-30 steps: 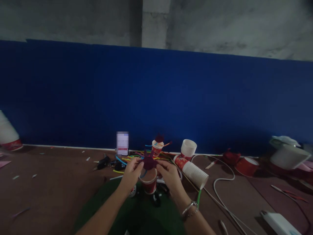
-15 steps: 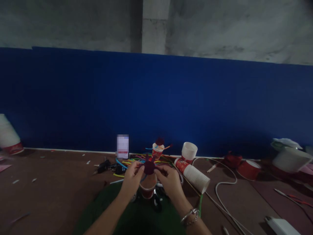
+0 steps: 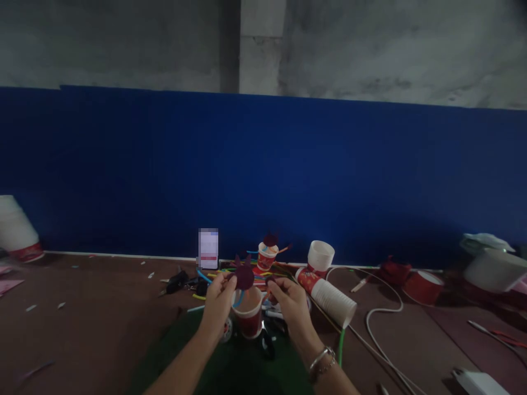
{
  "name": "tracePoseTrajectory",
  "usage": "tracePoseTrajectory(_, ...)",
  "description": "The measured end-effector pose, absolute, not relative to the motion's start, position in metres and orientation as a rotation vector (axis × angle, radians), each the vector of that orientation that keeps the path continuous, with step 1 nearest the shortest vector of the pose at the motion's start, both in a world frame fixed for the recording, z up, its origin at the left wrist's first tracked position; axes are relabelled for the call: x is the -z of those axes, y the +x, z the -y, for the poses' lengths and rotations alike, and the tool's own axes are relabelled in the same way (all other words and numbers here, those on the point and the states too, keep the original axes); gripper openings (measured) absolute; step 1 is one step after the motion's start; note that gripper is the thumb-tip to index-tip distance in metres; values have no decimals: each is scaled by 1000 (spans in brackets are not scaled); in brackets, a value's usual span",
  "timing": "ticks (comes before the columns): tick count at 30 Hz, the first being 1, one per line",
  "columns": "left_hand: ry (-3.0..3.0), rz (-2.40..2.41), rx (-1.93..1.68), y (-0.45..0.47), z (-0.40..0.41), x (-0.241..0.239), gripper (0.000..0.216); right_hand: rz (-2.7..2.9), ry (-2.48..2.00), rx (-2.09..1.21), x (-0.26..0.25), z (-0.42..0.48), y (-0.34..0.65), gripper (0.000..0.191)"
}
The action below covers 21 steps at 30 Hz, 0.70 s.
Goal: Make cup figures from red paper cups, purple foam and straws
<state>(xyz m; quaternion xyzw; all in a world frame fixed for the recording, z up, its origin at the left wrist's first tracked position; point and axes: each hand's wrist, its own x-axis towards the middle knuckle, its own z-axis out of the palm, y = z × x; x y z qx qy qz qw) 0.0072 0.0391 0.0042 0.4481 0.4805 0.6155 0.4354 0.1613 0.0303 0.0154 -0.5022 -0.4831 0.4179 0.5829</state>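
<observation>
I see the dark red paper piece held just above the red paper cup — flat face toward me, its points up. My left hand pinches its edge; my right hand — fingers curled beside the cup's rim — whether it grips anything I cannot tell.

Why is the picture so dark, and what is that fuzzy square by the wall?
Head view: dim light, so the hands and the red paper cup look murky; the table edges smear with blur; the square is a pixelated patch, its content hidden.
</observation>
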Motion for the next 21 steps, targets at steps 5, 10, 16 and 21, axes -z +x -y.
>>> tracePoseTrajectory(5,1223,-1133,-1481,10,-36,-7,24,1141,-1131,-995,-15,-32,164,26)
tracePoseTrajectory(10,1207,-1165,-1492,12,-35,-9,24,1314,-1177,-857,-14,-32,164,25)
tracePoseTrajectory(16,1190,-1102,-1451,14,-35,-8,30,1444,-1205,-645,-14,-31,167,24)
tracePoseTrajectory(21,1214,-1088,-1468,14,-34,-3,25,1547,-1214,-603,-13,-27,166,21)
